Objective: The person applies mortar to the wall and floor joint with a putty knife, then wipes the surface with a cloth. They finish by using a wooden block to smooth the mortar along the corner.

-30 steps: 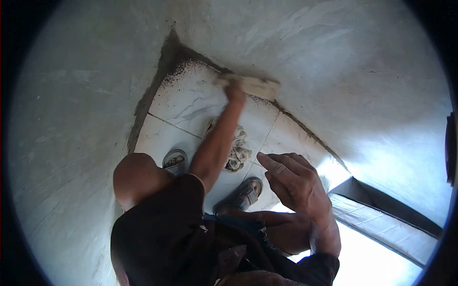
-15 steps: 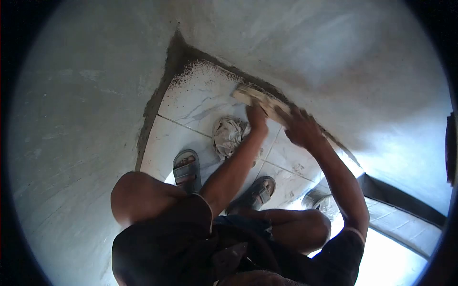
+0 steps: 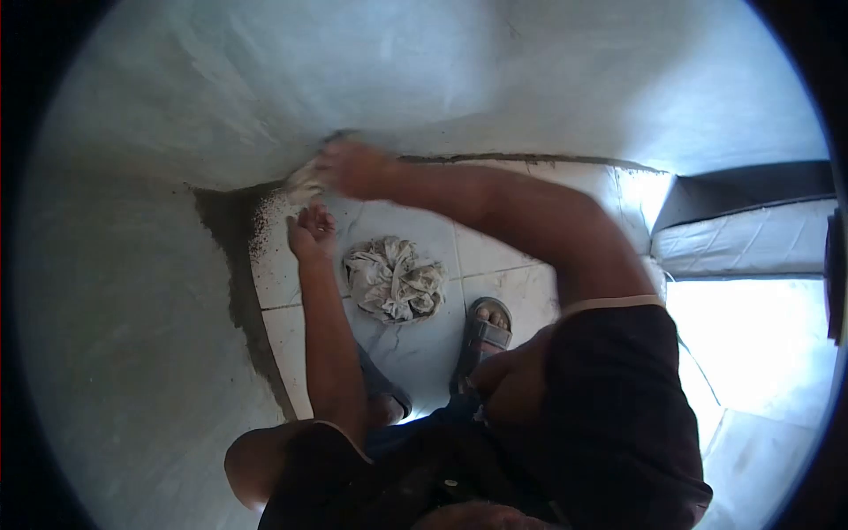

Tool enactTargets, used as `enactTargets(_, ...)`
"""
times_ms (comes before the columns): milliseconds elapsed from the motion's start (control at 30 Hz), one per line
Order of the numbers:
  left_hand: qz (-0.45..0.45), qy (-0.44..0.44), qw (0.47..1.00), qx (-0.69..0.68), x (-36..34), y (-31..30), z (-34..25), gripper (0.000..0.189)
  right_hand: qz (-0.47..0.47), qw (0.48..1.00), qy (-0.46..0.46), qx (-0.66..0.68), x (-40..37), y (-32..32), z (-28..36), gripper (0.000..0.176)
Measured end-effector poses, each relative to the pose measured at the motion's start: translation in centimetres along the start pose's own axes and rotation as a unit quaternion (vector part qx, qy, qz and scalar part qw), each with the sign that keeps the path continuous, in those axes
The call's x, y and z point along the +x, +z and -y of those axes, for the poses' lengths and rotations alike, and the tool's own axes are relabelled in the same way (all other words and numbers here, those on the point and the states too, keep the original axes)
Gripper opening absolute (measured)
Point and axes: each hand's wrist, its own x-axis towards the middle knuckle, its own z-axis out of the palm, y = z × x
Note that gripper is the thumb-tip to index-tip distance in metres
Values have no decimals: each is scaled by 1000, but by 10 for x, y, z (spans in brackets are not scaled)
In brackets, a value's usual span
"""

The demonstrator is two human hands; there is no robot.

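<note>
A pale wooden board [image 3: 305, 183], blurred and seen nearly end-on, lies at the foot of the wall close to the corner. My right hand [image 3: 353, 168] is wrapped round its upper part, smeared by motion. Below it, the curled fingers of my left hand [image 3: 314, 231] meet the board's lower end; their exact grip is partly hidden. A dark edge of something shows just above my right hand. The grey mortar strip [image 3: 243, 230] runs along the wall base, with reddish crumbs on the tiles beside it.
A crumpled, dirty whitish cloth or bag [image 3: 395, 278] lies on the marbled floor tiles [image 3: 495, 234]. My sandalled foot [image 3: 488, 329] stands to its right. Grey plastered walls [image 3: 115, 291] rise at the left and top. A dark ledge [image 3: 751, 194] and a bright opening are at the right.
Both hands and the board have moved left along the wall towards the corner. The view has turned, and my right arm now reaches across above the crumpled cloth.
</note>
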Motion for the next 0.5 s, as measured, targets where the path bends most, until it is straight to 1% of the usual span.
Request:
enactTargets(33, 25, -6, 1000, 18, 0, -11, 15, 37, -3, 1000, 28, 4, -36, -2, -16, 26)
enactTargets(67, 26, -8, 999, 20, -1, -15, 28, 37, 68, 998, 13, -6, -71, -18, -32, 24)
enactTargets(100, -3, -11, 999, 31, -3, -17, 42, 36, 45, 999, 9, -4, -110, -28, -45, 24)
enactTargets(133, -34, -15, 998, 42, -6, -19, 52, 34, 62, 998, -1, -30, -153, -25, -64, 26)
enactTargets(167, -34, -17, 998, 44, -7, -20, 60, 34, 117, 982, -54, -140, -181, -47, -74, 21)
enactTargets(233, -13, -20, 997, 78, -7, -20, 66, 34, 89, 985, -46, -142, -227, -70, -88, 31)
enactTargets(267, -15, -21, 996, 82, -10, -20, 66, 34, 107, 981, -42, -155, -248, -81, -93, 31)
enactTargets(300, -3, 8, 994, 110, -16, -15, 63, 34, 124, 977, -42, -170, -266, -91, -100, 32)
enactTargets(333, 10, 37, 990, 139, -20, -8, 57, 33, 152, 974, -12, -168, -290, -98, -107, 33)
enactTargets(367, 10, 39, 989, 141, -25, -2, 48, 33, 181, 969, 18, -166, -306, -102, -112, 35)
enactTargets(433, -9, 120, 970, 209, -38, 11, 29, 33, 181, 971, 37, -154, -309, -117, -105, 37)
enactTargets(467, 0, 168, 963, 211, -38, 16, 21, 33, 184, 971, 54, -143, -309, -126, -99, 40)
enactTargets(500, 10, 211, 953, 215, -38, 21, 14, 33, 151, 979, 51, -126, -299, -115, -89, 42)
